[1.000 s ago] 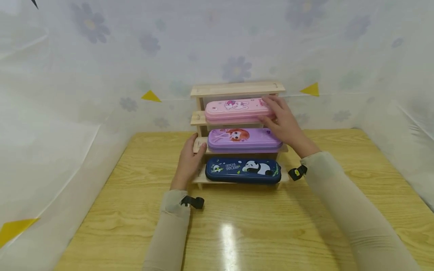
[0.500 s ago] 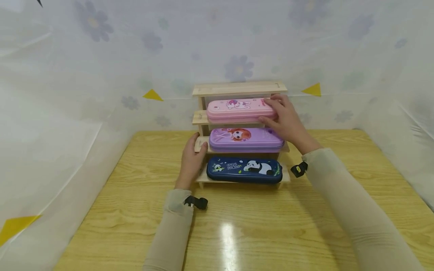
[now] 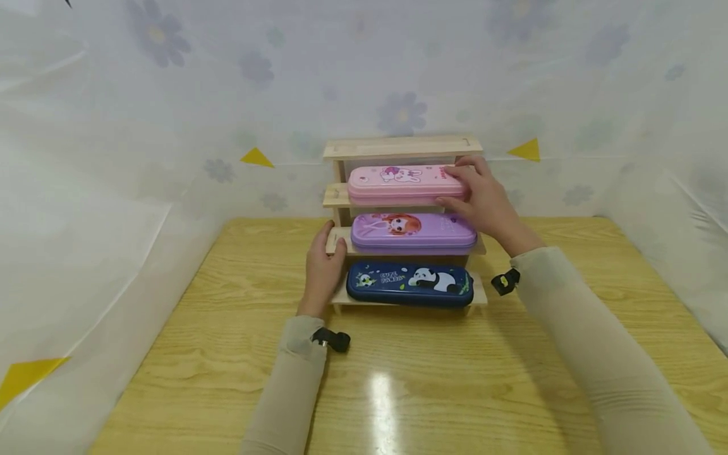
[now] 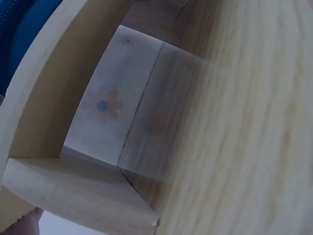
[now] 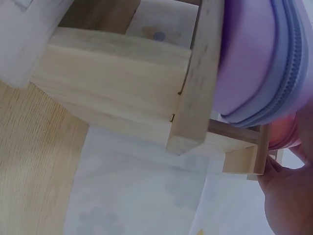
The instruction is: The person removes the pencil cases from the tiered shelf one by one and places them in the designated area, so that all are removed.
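Note:
A stepped wooden rack [image 3: 402, 147] bears three pencil cases, one above another. The pink pencil case [image 3: 398, 184], with a rabbit print, lies on the second tier from the top. My right hand [image 3: 483, 196] holds its right end, thumb at the front and fingers over the lid. Below it sits the purple pencil case [image 3: 412, 234] with a red-haired girl. On the lowest tier rests the navy pencil case [image 3: 409, 284] with pandas. My left hand [image 3: 324, 268] grips the rack's left side, thumb by the third tier; in the left wrist view only a fingertip [image 4: 24, 225] shows.
The rack stands at the back of a wood-grain table [image 3: 364, 366]. Right behind it hangs a pale flowered sheet [image 3: 318, 76], with yellow triangles [image 3: 257, 157] on it. Black wrist straps [image 3: 335, 341] are on both sleeves.
The right hand's fingers have shifted slightly to the right on the pink pencil case. The left hand stays at the rack, and the cases keep their places on it.

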Demonstrator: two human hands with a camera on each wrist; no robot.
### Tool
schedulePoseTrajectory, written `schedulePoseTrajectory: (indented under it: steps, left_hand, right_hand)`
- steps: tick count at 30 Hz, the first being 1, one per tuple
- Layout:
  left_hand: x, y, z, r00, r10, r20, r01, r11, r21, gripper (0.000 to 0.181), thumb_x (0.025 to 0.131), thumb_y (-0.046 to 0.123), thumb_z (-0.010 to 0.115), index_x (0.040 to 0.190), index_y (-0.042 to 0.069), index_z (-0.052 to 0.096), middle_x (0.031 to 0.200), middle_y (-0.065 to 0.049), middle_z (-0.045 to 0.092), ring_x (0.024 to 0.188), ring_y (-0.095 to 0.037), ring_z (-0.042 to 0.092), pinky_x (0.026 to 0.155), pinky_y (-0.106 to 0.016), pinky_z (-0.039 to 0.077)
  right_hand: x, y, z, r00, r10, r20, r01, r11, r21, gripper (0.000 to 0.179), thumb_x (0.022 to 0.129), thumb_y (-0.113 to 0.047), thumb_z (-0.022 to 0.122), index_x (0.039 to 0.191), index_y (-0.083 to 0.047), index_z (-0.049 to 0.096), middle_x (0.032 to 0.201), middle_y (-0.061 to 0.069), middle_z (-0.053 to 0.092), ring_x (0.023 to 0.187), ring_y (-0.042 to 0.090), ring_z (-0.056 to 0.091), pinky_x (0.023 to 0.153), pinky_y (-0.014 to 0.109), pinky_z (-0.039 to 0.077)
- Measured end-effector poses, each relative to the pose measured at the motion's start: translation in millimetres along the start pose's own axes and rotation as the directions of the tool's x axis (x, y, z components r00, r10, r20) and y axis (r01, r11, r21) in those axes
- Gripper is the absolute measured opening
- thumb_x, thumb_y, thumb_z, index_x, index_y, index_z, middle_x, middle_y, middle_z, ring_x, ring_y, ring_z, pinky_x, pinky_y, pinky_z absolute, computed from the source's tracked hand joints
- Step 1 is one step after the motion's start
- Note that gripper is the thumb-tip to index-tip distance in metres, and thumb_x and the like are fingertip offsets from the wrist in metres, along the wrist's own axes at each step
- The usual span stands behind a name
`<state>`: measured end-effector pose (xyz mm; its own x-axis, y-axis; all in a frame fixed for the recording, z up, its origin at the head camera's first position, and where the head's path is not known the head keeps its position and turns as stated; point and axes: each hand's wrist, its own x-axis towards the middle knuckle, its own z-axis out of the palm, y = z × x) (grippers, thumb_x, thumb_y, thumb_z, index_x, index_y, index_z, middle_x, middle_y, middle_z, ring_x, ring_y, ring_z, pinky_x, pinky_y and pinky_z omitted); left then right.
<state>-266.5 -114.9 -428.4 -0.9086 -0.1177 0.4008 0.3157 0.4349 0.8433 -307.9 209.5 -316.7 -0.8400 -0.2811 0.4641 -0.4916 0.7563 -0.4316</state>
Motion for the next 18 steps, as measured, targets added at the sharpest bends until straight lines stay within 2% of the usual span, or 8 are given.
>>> schedulePoseTrajectory:
  steps: [6, 11, 14, 18]
  left_hand:
    - [-3.1, -0.9, -0.7, 1.000, -0.013, -0.003, 0.013, 1.000, 0.010, 0.054, 0.097, 0.024, 0.055, 0.148, 0.006, 0.045, 0.149, -0.012, 0.045, 0.138, -0.024, 0.039, 0.114, -0.036, 0.029]
    - [-3.6, 2.1, -1.2, 1.000, -0.008, -0.004, 0.008, 1.000, 0.007, 0.054, 0.098, 0.024, 0.055, 0.148, 0.006, 0.045, 0.149, -0.012, 0.045, 0.138, -0.024, 0.039, 0.114, -0.036, 0.029]
    - [-3.0, 4.1, -0.7, 1.000, -0.005, -0.003, 0.005, 1.000, 0.003, 0.054, 0.098, 0.024, 0.054, 0.148, 0.006, 0.045, 0.149, -0.012, 0.045, 0.138, -0.023, 0.039, 0.114, -0.036, 0.029]
    - [-3.1, 4.8, 0.1, 1.000, -0.006, 0.001, 0.006, 1.000, 0.001, 0.054, 0.098, 0.024, 0.054, 0.148, 0.005, 0.044, 0.149, -0.012, 0.045, 0.138, -0.023, 0.039, 0.114, -0.036, 0.029]
  right_hand:
    - [-3.3, 4.0, 0.6, 1.000, 0.000, -0.019, 0.001, 0.999, 0.043, 0.066, 0.086, -0.035, 0.077, 0.142, -0.009, 0.054, 0.145, 0.013, 0.035, 0.129, 0.035, 0.039, 0.108, 0.055, 0.034]
    - [-7.1, 2.2, -2.8, 0.999, 0.013, -0.037, -0.009, 0.994, 0.109, 0.068, 0.083, -0.031, 0.081, 0.140, -0.007, 0.054, 0.146, 0.018, 0.043, 0.134, 0.038, 0.038, 0.109, 0.057, 0.031]
    - [-8.9, 2.2, -5.9, 0.999, 0.031, -0.023, -0.028, 0.993, 0.114, 0.075, 0.084, -0.034, 0.080, 0.148, -0.013, 0.046, 0.143, 0.018, 0.046, 0.130, 0.037, 0.041, 0.107, 0.058, 0.033]
    - [-12.0, 5.0, -9.3, 0.999, 0.045, -0.002, -0.044, 0.994, 0.100, 0.082, 0.085, -0.034, 0.078, 0.154, -0.017, 0.037, 0.145, 0.020, 0.040, 0.129, 0.040, 0.041, 0.106, 0.059, 0.035]
